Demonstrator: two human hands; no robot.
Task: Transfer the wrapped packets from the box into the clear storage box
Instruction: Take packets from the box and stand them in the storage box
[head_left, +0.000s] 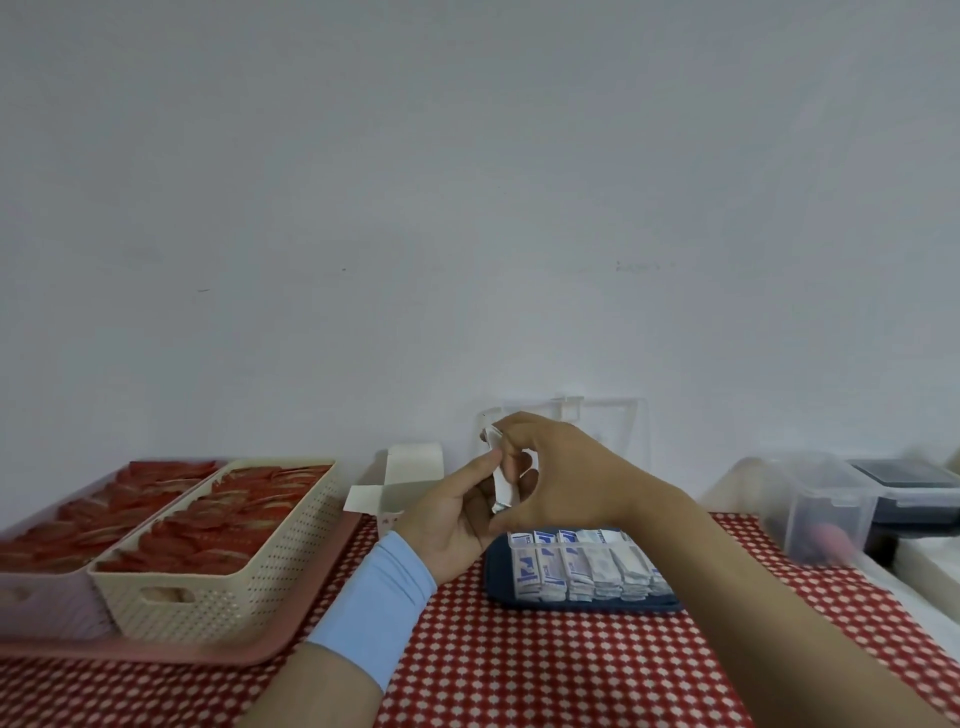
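Head: left hand (457, 522), right hand (569, 467), fingers (524, 422) round wrapped packet (502, 487)

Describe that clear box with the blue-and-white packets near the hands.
The clear storage box is see-through plastic, rectangular, open-topped and upright. A row of white-and-blue wrapped packets stands on edge inside. It sits on a dark blue tray on the red patterned tablecloth. The left hand and right hand hover behind it, pinching one loose packet, not touching it.

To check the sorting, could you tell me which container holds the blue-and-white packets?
The clear storage box on the dark blue tray; the cream basket and the pale basket beside it hold red packets.
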